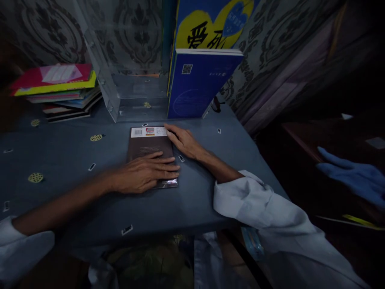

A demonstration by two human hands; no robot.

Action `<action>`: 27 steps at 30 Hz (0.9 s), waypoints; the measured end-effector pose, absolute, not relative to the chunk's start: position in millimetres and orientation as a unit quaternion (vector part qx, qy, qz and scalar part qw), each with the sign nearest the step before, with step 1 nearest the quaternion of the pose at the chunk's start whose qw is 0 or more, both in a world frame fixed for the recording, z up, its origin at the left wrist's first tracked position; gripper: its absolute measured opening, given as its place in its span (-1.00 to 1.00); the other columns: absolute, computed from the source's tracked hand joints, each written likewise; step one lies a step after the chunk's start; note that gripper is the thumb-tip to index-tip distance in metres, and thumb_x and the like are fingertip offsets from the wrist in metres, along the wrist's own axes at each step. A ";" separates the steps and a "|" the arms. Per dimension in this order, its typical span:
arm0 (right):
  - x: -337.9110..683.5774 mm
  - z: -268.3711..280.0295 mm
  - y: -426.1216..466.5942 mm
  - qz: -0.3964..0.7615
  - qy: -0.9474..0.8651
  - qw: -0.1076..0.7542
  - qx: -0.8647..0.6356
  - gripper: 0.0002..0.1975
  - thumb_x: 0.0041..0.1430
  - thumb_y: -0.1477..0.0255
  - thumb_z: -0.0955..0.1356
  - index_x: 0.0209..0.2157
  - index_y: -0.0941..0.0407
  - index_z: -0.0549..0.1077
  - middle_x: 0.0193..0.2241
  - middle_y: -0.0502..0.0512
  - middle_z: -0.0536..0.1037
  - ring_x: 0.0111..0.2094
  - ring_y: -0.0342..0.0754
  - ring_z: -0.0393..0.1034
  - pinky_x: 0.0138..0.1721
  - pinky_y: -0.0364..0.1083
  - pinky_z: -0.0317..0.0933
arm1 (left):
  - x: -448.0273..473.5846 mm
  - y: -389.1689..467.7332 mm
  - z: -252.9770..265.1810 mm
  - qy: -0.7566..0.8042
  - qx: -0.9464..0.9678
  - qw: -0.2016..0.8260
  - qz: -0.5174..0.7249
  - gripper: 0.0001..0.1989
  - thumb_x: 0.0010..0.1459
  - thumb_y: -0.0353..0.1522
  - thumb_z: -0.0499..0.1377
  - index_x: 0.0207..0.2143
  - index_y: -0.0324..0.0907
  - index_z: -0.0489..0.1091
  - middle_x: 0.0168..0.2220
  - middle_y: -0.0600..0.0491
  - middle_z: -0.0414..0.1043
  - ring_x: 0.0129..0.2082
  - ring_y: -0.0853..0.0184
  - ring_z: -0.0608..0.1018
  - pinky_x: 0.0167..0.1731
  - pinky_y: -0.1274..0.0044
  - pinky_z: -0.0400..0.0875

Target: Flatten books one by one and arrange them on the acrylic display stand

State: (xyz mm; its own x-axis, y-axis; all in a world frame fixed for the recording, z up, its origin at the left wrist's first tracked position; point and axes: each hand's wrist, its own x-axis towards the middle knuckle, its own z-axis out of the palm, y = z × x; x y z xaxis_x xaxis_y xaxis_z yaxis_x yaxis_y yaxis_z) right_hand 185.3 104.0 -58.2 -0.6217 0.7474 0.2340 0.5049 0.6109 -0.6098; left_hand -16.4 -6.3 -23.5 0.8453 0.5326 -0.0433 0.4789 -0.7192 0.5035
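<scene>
A dark brown book [150,146] lies on the tablecloth, its back cover up, with a white barcode strip along the far edge. My left hand [141,172] rests flat across its near half, fingers stretched out to the right and covering part of the cover. At the far right corner of the book, my right hand [182,140] touches the edge with its fingertips, fingers extended and not wrapped round anything. Beyond the book, a clear acrylic book stand [141,108] holds a blue book [203,86] upright at its right side.
A pile of books [69,90] stands at the left. Behind the blue book leans a taller one with a yellow heart [195,30]. The patterned blue-grey tablecloth [192,204] ends at the right and near edges. A blue glove-like shape [355,172] shows at far right.
</scene>
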 end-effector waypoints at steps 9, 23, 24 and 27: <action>183.9 -62.4 103.5 0.226 -0.874 0.253 -0.347 -0.52 0.42 0.27 0.14 0.24 0.14 0.34 0.21 0.18 0.44 0.23 0.08 0.32 0.26 0.12 0.15 | -12.2 -27.3 -18.6 0.255 0.932 0.254 0.050 -0.39 0.30 -0.48 -0.01 0.35 0.09 0.12 0.36 0.20 0.13 0.40 0.28 0.10 0.41 0.20 -0.16; 182.6 -67.9 101.2 0.186 -0.888 0.252 -0.337 -0.55 0.38 0.28 0.20 0.20 0.13 0.39 0.25 0.23 0.38 0.30 0.09 0.22 0.31 0.19 0.09 | -60.7 13.7 -31.0 0.424 0.886 0.165 0.094 -0.52 0.45 -0.21 -0.15 0.35 -0.05 0.13 0.39 0.05 0.09 0.40 0.29 0.11 0.39 0.21 -0.15; 182.5 -66.8 100.6 0.186 -0.888 0.250 -0.337 -0.55 0.38 0.29 0.21 0.20 0.15 0.39 0.25 0.25 0.37 0.30 0.09 0.22 0.31 0.19 0.08 | -70.6 20.0 -34.5 0.458 0.872 0.144 0.099 -0.49 0.45 -0.17 -0.17 0.36 -0.10 0.11 0.39 0.01 0.07 0.40 0.27 0.11 0.39 0.19 -0.14; 182.5 -65.4 100.2 0.185 -0.892 0.243 -0.335 -0.55 0.37 0.30 0.21 0.19 0.17 0.39 0.26 0.28 0.36 0.31 0.11 0.21 0.32 0.20 0.07 | -94.5 29.0 -41.7 0.527 0.835 0.111 0.113 -0.40 0.43 -0.08 -0.21 0.37 -0.18 0.09 0.41 -0.03 0.00 0.42 0.22 0.05 0.38 0.21 -0.06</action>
State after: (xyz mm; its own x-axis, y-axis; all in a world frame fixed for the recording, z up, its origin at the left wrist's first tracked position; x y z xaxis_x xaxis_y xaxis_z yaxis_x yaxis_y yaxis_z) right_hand 182.5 100.2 -65.4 -0.6579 0.6869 0.3088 0.5075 0.7073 -0.4921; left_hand -94.5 29.0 -41.7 0.4186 0.9053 0.0721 0.8551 -0.4196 0.3045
